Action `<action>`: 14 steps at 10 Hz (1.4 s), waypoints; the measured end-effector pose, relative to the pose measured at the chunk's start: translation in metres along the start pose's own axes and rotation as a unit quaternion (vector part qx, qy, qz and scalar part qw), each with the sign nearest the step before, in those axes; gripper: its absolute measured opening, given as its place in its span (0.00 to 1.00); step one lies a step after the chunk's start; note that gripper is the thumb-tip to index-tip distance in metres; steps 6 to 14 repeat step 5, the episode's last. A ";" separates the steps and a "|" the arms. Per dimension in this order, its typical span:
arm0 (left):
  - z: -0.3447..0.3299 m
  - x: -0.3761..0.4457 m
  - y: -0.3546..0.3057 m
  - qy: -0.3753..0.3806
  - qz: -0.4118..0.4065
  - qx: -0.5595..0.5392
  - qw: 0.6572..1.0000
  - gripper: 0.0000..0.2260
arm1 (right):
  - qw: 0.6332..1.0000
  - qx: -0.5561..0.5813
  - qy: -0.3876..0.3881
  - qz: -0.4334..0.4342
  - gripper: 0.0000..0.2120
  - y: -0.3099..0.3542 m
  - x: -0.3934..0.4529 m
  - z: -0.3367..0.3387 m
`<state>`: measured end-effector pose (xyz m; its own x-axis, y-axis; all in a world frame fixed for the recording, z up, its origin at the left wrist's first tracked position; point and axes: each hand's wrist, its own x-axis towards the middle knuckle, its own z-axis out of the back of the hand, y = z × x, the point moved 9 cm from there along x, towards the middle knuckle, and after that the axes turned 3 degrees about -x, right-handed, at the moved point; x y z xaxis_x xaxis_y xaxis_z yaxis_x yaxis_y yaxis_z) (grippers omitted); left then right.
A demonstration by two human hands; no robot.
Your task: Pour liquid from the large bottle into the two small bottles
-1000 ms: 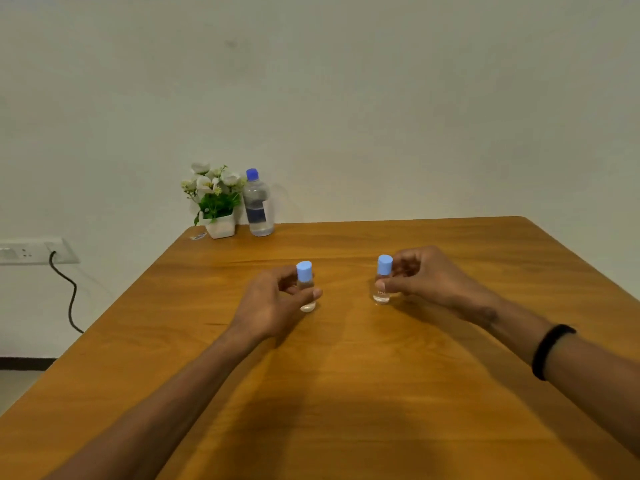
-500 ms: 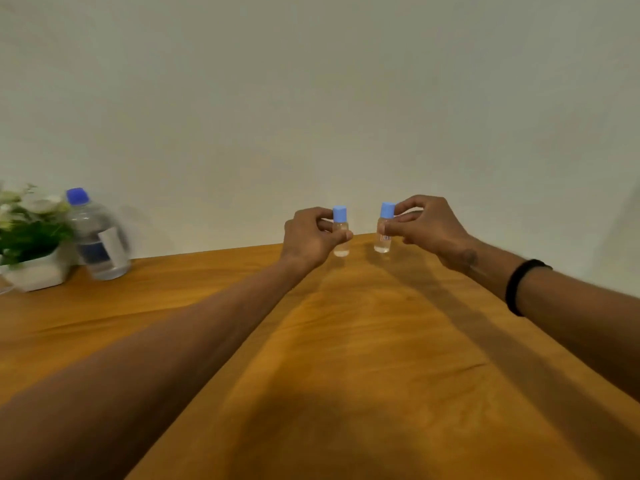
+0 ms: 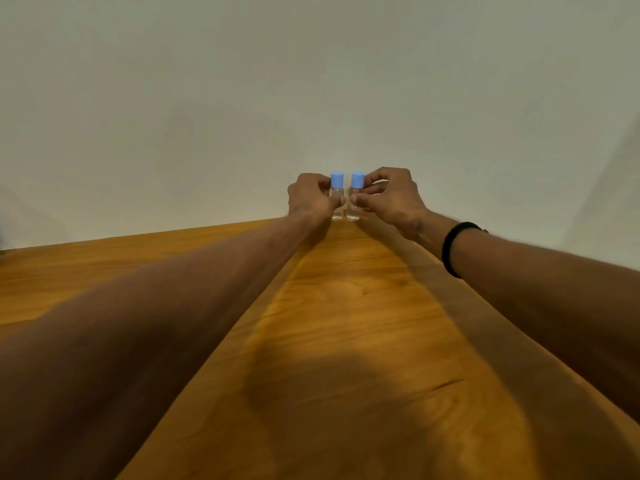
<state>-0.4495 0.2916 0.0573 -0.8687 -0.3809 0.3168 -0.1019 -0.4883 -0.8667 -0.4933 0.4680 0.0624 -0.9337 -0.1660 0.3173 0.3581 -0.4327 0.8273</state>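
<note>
The two small bottles had come much closer together than half a second before, and both were farther out, near the far edge of the table [image 3: 346, 306]. The big bottle and the flower pot had slid out of the picture on the left.

The left small bottle [image 3: 336, 197] and the right small bottle [image 3: 355, 197] stood upright, just beside each other, with only a thin gap between them. Each was clear and had a blue cap on top. The left hand [image 3: 310, 199] pinched the left one, with its fingers [image 3: 337, 201] curled round the glass. The right hand [image 3: 391, 197] pinched the right one the same way, thumb in front.

The bottles were at the table's far edge, with the plain wall [image 3: 311, 81] behind them. A black band [image 3: 450, 249] sat on the right wrist. Between the two long arms, the wooden top was wide and bare toward the person.
</note>
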 end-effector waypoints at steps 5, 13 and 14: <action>0.023 -0.026 0.013 0.002 0.010 0.100 0.995 0.20 | 0.996 -0.067 0.008 -0.050 0.25 -0.002 -0.011 -0.004; 0.023 -0.026 0.013 0.002 0.010 0.100 0.995 0.20 | 0.996 -0.067 0.008 -0.050 0.25 -0.002 -0.011 -0.004; 0.023 -0.026 0.013 0.002 0.010 0.100 0.995 0.20 | 0.996 -0.067 0.008 -0.050 0.25 -0.002 -0.011 -0.004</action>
